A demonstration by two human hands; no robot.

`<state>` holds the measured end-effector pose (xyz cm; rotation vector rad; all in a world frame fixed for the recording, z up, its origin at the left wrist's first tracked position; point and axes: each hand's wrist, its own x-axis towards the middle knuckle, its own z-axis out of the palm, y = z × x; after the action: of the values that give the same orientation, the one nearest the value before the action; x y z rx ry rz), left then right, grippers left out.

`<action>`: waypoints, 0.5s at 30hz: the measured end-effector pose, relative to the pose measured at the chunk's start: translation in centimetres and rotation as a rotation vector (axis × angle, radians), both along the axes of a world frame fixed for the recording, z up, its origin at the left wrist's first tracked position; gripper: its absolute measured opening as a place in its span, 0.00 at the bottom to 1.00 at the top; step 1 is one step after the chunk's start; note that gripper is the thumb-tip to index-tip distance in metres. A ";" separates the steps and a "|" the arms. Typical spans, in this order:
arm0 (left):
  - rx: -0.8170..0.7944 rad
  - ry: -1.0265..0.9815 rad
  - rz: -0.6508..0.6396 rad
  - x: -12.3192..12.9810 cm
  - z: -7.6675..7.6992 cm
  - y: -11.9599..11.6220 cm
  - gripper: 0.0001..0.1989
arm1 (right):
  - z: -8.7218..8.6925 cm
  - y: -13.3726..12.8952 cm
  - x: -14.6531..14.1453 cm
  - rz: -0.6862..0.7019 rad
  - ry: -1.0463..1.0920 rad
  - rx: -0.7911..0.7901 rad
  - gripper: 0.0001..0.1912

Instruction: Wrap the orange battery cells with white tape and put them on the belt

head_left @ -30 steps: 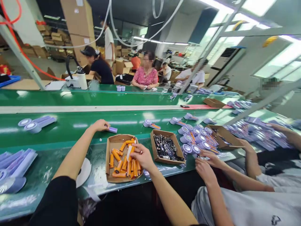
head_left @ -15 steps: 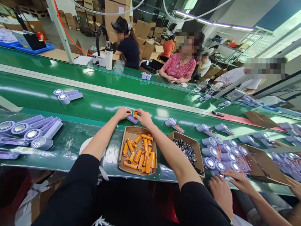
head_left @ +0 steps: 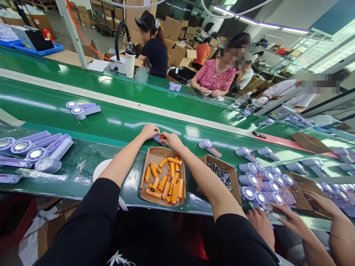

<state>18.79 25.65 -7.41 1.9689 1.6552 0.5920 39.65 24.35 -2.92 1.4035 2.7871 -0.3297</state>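
My left hand (head_left: 150, 131) is closed on the far side of a small lavender handheld fan (head_left: 158, 139), most of which the hands hide. From the other side, my right hand (head_left: 172, 140) pinches an orange cylindrical battery (head_left: 162, 137), which lies low against the open handle; whether it is fully seated I cannot tell. Below the hands is a shallow cardboard box (head_left: 142, 184) holding several orange batteries (head_left: 166, 188) with thin wires. A white round object (head_left: 100, 169) shows partly behind my left forearm.
Lavender fans (head_left: 39, 153) lie at left, with two more (head_left: 79, 112) on the green belt (head_left: 122, 107). Right of my arm are a carton of small electronic parts (head_left: 219, 173) and many fans (head_left: 249, 180). A co-worker's hands (head_left: 291, 221) work at lower right; others sit across the belt.
The orange battery, held more upright above the fan before, is now lower and flatter at its handle. My hands have shifted slightly. A neighbouring arm at right has reached into a cardboard box.
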 end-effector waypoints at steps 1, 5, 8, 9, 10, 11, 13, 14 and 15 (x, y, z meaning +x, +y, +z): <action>-0.007 -0.001 0.009 0.2 0.1 0.1 0.17 | 0.1 0.0 -0.1 0.023 -0.045 -0.004 0.23; -0.030 -0.003 0.035 0.9 0.2 0.1 0.17 | 0.4 0.1 -1.1 0.110 -0.214 -0.023 0.24; -0.043 -0.004 0.041 1.4 0.6 -0.2 0.17 | 0.8 0.1 -2.2 0.149 -0.308 -0.023 0.23; -0.047 -0.006 0.038 1.5 0.9 -0.3 0.17 | 1.1 0.1 -2.4 0.158 -0.328 -0.021 0.23; -0.049 -0.010 0.032 1.7 1.3 -0.4 0.17 | 1.4 0.1 -2.6 0.165 -0.343 -0.019 0.23; -0.048 -0.017 0.026 1.8 1.9 -0.4 0.17 | 1.8 0.2 -2.7 0.172 -0.354 -0.020 0.23; -0.033 -0.036 0.015 2.1 3.4 -0.7 0.16 | 2.7 0.3 -2.7 0.191 -0.366 -0.024 0.22; -0.016 -0.048 0.016 2.2 4.4 -0.9 0.15 | 3.1 0.4 -2.5 0.198 -0.366 -0.023 0.21; 0.007 -0.060 0.024 2.2 5.4 -1.3 0.15 | 3.5 0.4 -2.2 0.201 -0.362 -0.017 0.21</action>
<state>21.01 24.31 -2.05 1.9195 1.6441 0.6601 37.41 24.75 0.60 1.0418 2.5845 -0.0846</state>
